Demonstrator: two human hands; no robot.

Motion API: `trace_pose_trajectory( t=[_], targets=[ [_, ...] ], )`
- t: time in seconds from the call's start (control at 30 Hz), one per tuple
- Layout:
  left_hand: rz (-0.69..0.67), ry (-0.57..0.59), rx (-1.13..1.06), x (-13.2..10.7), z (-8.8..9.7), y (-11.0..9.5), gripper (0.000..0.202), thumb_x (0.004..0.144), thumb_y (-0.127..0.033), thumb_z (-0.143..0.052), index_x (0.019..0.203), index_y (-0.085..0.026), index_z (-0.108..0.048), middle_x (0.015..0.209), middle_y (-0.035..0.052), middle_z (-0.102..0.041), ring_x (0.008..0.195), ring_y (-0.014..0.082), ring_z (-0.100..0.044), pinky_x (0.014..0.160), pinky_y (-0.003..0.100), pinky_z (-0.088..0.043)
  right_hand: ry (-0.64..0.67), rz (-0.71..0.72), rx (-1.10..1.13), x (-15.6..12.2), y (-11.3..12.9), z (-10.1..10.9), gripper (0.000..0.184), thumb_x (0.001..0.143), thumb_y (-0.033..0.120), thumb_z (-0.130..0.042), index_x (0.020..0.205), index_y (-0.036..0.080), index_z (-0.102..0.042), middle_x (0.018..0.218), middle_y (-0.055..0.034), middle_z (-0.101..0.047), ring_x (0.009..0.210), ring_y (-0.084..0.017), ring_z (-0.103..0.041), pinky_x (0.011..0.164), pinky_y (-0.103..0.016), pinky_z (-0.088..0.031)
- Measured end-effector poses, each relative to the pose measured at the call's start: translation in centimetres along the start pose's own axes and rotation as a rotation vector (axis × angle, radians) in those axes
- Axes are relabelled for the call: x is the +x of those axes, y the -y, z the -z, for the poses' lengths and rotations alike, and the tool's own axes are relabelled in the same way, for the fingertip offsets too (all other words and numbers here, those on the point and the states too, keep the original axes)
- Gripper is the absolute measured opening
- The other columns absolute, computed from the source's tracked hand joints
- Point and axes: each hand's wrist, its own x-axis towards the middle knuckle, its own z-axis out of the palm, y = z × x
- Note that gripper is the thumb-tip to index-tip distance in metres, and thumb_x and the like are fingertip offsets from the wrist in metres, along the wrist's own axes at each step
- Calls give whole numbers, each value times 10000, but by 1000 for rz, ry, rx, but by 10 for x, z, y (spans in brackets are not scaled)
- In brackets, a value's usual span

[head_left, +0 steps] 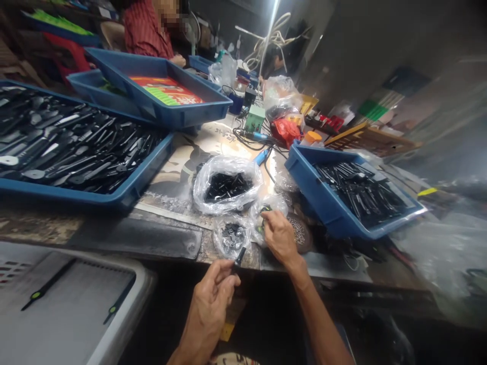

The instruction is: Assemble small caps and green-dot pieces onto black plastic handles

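My left hand (213, 294), at the lower middle, pinches a slim black plastic piece (239, 255) that points up and away; its lower end is hidden by the fingers. My right hand (280, 238) reaches over a small clear plastic bag (279, 204) with a few yellow-green and dark bits in it. Its fingertips are closed together at the bag, and what they hold, if anything, is hidden. Between the hands stands another small bag of flat black parts (233, 234). Behind it is a larger bag of small black parts (228, 187).
A large blue tray (133, 190) of black handle-like pieces fills the left. Another blue tray (323, 203) of black pieces tilts at right. A round dish of small metal parts (300, 230) sits beside my right hand. A white basket (140, 284) holds black pieces with yellow-green discs. A person sits behind.
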Motion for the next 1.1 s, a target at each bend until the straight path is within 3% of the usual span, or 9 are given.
trace_pose_trajectory(
  t=[0.13, 0.3, 0.5, 0.6, 0.9, 1.0, 1.1],
  targets=[
    [-4, -34, -9, 1, -1, -3, 335, 800, -408, -573, 1036, -171, -550, 744, 28, -627, 554, 93, -462, 516, 190, -399, 63, -11, -177, 3, 1, 0, 246, 795, 87, -429, 955, 138, -609, 925, -131, -579, 782, -231, -557, 655, -308, -414],
    [18, -26, 1, 3, -2, -5, 341, 799, -418, -572, 1035, -172, -553, 786, 47, -639, 651, 127, -542, 557, 197, -428, 81, -98, -299, 6, -2, 0, 209, 845, 138, -430, 976, 96, -588, 881, -159, -599, 756, -249, -577, 640, -324, -414],
    [16, -35, 23, 4, -1, -6, 331, 785, -411, -586, 1016, -175, -576, 789, 51, -650, 662, 142, -567, 552, 202, -442, 126, -102, -300, 18, -4, -4, 273, 863, 231, -479, 1111, 174, -579, 968, -119, -645, 814, -244, -613, 673, -316, -422],
    [8, -37, 32, 3, -1, -6, 325, 788, -411, -579, 1010, -175, -583, 777, 50, -644, 654, 142, -560, 550, 203, -442, 138, -104, -267, 22, -4, -6, 293, 846, 244, -513, 1124, 193, -587, 977, -107, -657, 838, -251, -619, 684, -317, -420],
    [27, -31, -4, 1, 2, -4, 345, 790, -419, -580, 1038, -179, -577, 803, 54, -641, 640, 130, -538, 560, 202, -438, 117, -45, -10, 19, -5, -1, 183, 855, 251, -489, 884, 193, -661, 924, -69, -673, 840, -209, -613, 720, -280, -409],
    [53, -20, -54, 1, 0, -7, 350, 787, -419, -587, 1034, -174, -553, 815, 61, -643, 710, 143, -559, 597, 208, -442, 103, -40, 142, 16, -8, 3, 231, 878, 291, -454, 867, 182, -658, 841, -47, -679, 766, -179, -621, 700, -262, -422],
    [67, -7, -70, 3, -4, -15, 337, 791, -412, -584, 1012, -163, -531, 774, 46, -627, 634, 112, -515, 566, 203, -414, 85, -61, 284, 15, -12, 4, 250, 879, 291, -428, 893, 166, -644, 739, -31, -653, 678, -156, -608, 649, -248, -436]
  ],
)
